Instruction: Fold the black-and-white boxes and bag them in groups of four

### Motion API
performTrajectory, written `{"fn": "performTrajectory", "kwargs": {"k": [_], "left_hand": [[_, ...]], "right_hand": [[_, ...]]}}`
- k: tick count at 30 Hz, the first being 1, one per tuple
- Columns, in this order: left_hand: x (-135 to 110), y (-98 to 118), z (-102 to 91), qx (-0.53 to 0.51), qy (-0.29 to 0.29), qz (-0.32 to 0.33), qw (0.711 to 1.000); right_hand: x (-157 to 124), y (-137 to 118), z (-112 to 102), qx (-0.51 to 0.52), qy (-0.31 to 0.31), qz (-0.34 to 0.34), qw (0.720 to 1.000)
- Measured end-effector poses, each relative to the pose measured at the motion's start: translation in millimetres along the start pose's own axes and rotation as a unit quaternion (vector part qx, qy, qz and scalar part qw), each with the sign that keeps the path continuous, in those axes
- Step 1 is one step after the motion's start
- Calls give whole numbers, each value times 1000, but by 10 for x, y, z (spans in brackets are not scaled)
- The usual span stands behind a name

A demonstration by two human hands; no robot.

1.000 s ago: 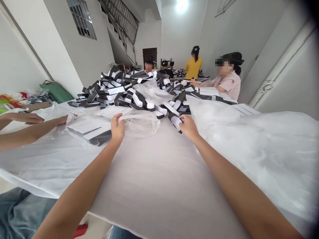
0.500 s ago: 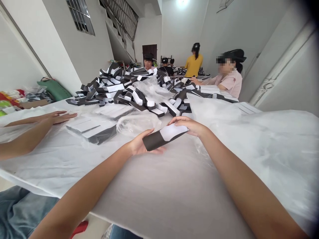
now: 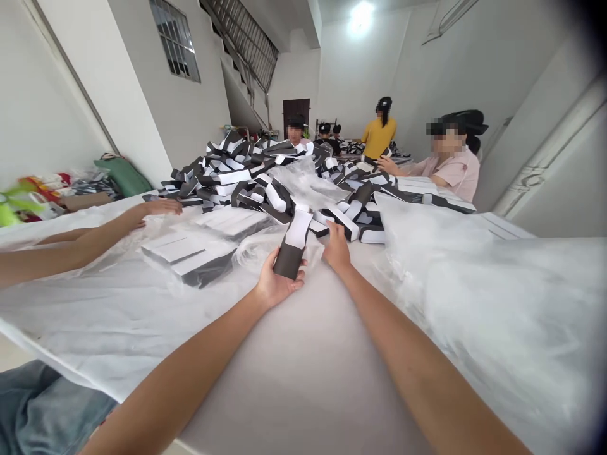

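Note:
My left hand (image 3: 277,281) grips the dark lower end of a flat black-and-white card sleeve (image 3: 293,243), held roughly upright above the white table (image 3: 294,366). My right hand (image 3: 336,248) reaches forward just right of the sleeve, toward the edge of a big heap of the same black-and-white pieces (image 3: 265,177); its fingers point away and their state is hidden. A crumpled clear plastic bag (image 3: 258,243) lies just behind the sleeve.
A stack of flat pieces in plastic (image 3: 190,256) lies at left, where another person's hand (image 3: 159,207) rests. Bunched clear plastic sheeting (image 3: 497,284) covers the right side. A person in pink (image 3: 450,167) sits at far right; other people work behind the heap.
The sleeve has turned from lying crosswise between both hands to standing upright in my left hand. My right hand let go of it and moved forward toward the heap.

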State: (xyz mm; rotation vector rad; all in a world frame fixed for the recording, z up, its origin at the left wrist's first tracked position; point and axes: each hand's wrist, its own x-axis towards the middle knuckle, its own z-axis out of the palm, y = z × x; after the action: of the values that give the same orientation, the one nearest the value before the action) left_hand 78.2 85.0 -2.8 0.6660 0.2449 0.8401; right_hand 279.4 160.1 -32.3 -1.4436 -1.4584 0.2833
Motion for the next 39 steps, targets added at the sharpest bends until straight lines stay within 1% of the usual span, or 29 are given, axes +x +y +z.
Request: {"fn": "performTrajectory", "kwargs": {"k": [2,4,6,10,13,15,16,18,21,22,23,25,27,29,31,32,34,39], "left_hand": [[-1,-5,-9,2,0,-5,1000],[2,-7,-13,0,5,-10,1000],[6,-6,-11,-2,9,-17,1000],[4,8,-4,0,19,-16,1000],[-11,18,-4,30,33,-2,999],[-19,19,-8,51,40,3,998],[-21,17,-12,58,41,5,997],[-21,6,-21,73,40,11,997],[-22,-26,-32,107,24,14,994],[-25,-39,-32,119,11,11,993],[-30,-53,-31,130,-4,5,991],[-40,-78,-26,152,-33,-1,988],[-48,-95,-23,171,-52,0,984],[-51,-101,-23,189,-63,1,980],[-51,-99,-25,200,-69,0,977],[-52,-96,-23,202,-70,0,977],[-56,-90,-16,201,-74,-5,977],[-71,-88,2,207,-90,-22,974]], "right_hand": [[82,1,96,-48,-20,-59,997],[148,27,138,-67,-23,-78,994],[187,73,146,-59,4,-64,996],[191,129,91,-32,81,-35,996],[205,75,-26,8,149,-7,989],[259,-14,-168,45,172,12,984],[299,-75,-265,67,168,16,983],[389,-230,-509,107,133,13,985],[467,-558,-957,157,46,-6,987],[461,-691,-1108,172,12,-14,985],[435,-831,-1249,179,-6,-24,984],[336,-1114,-1482,154,-13,-54,987],[210,-1363,-1634,89,11,-97,991],[100,-1544,-1706,46,43,-134,989],[28,-1653,-1718,50,61,-156,985],[8,-1686,-1709,65,59,-162,983],[-15,-1722,-1672,98,39,-170,980],[-40,-1751,-1535,139,-67,-165,974]]}}
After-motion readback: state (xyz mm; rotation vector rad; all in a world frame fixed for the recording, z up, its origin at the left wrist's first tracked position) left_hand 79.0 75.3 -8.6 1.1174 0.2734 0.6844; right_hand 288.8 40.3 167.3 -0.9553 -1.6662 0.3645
